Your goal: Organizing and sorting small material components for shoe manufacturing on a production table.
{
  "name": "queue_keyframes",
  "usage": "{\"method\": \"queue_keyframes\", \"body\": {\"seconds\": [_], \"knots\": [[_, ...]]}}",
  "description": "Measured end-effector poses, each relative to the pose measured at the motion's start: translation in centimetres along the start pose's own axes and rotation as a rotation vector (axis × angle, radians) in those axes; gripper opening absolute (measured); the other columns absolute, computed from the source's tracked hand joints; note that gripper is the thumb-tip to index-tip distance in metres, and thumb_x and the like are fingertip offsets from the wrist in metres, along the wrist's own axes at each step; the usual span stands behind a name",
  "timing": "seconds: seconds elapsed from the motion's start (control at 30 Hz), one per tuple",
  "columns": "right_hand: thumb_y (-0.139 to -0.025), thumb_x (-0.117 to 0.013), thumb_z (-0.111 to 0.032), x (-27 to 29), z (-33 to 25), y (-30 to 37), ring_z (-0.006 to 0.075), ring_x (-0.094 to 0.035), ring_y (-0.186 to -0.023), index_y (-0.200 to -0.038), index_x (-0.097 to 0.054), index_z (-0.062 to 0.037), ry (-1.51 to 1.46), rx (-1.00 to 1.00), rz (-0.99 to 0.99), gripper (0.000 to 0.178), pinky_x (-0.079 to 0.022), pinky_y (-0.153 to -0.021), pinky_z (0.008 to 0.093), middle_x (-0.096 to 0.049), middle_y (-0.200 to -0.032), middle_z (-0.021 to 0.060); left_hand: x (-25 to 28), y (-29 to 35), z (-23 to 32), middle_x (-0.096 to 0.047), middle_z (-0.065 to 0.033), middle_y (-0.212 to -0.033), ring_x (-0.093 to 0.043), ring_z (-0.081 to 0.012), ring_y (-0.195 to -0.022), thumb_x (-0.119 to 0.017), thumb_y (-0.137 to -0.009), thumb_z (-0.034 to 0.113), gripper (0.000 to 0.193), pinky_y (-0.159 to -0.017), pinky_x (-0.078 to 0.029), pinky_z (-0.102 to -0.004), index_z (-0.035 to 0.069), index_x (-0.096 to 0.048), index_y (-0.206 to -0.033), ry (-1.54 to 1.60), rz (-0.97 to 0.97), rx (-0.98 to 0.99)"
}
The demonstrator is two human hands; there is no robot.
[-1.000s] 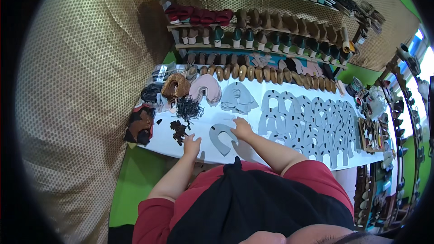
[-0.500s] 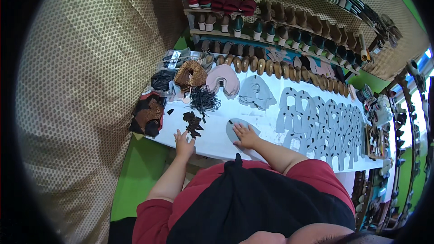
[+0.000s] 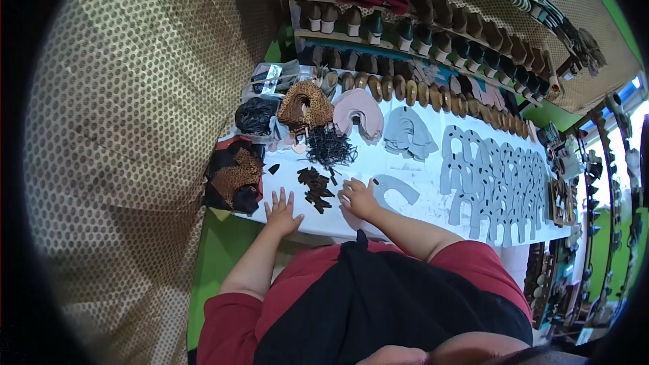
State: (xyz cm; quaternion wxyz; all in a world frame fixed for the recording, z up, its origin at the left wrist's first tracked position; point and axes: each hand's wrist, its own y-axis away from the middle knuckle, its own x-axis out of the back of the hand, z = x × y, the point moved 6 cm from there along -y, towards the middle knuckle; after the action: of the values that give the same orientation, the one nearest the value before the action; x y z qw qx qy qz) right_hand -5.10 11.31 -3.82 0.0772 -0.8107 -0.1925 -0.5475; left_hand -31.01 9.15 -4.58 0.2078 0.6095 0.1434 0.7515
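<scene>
At three o'clock of the right hand (image 3: 359,198), its bent fingers' grip unclear, lie one grey curved piece (image 3: 400,188) and, farther, many tabbed pieces (image 3: 485,186) seemingly done, at one o'clock a grey stack (image 3: 407,136) perhaps remaining, while the left hand (image 3: 282,217) has spread, empty-looking fingers.

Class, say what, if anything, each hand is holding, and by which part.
Left hand: nothing; its fingers are spread. Right hand, at the curved grey piece: it cannot be told whether it holds anything.
</scene>
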Motion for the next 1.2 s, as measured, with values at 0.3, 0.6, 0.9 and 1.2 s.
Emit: {"method": "queue_keyframes", "body": {"seconds": [0.3,0.6,0.9,1.2], "knots": [[-0.081,-0.07,-0.031,-0.8,-4.6,-3.5,0.0315,-0.04,-0.136,-0.098,-0.073,-0.0148,-0.068,-0.134,0.16,0.024,-0.014,-0.106,0.0775,-0.057,-0.133,0.0052,0.4,-0.7,-0.1,0.023,-0.0176,-0.161,0.023,-0.0454,-0.145,-0.065,-0.08,0.063,0.115,-0.112,0.004,-0.0671,0.019,0.007,-0.158,-0.076,-0.284,-0.055],[-0.078,-0.073,-0.025,-1.3,-4.9,-4.3,0.0339,-0.036,-0.138,-0.09,-0.072,-0.0135,-0.113,-0.206,0.146,0.017,-0.016,-0.106,0.077,-0.053,-0.138,0.0062,0.1,-1.0,-0.3,0.026,-0.0205,-0.159,0.025,-0.0475,-0.144,-0.068,-0.076,0.065,0.122,-0.11,0.004,-0.0696,0.018,0.011,-0.157,-0.096,-0.324,-0.082],[-0.08,-0.067,-0.023,5.9,6.8,-1.4,0.0461,-0.008,-0.148,-0.092,-0.071,-0.0206,0.127,-0.278,0.016,0.013,-0.012,-0.108,0.0764,-0.028,-0.158,0.0124,0.5,-0.8,0.0,0.029,-0.0221,-0.157,0.027,-0.0494,-0.142,-0.072,-0.074,0.064,0.128,-0.11,0.004,-0.07,0.015,0.013,-0.156,-0.078,-0.362,-0.085],[-0.083,-0.067,-0.023,8.5,12.8,1.1,0.0428,0.0,-0.15,-0.087,-0.074,-0.0213,0.273,-0.198,-0.237,0.009,-0.008,-0.109,0.0759,-0.021,-0.162,0.0084,0.3,-1.0,0.2,0.027,-0.0216,-0.158,0.026,-0.0482,-0.143,-0.071,-0.074,0.065,0.126,-0.111,0.004,-0.0687,0.018,0.012,-0.157,-0.113,-0.323,-0.03]]}}
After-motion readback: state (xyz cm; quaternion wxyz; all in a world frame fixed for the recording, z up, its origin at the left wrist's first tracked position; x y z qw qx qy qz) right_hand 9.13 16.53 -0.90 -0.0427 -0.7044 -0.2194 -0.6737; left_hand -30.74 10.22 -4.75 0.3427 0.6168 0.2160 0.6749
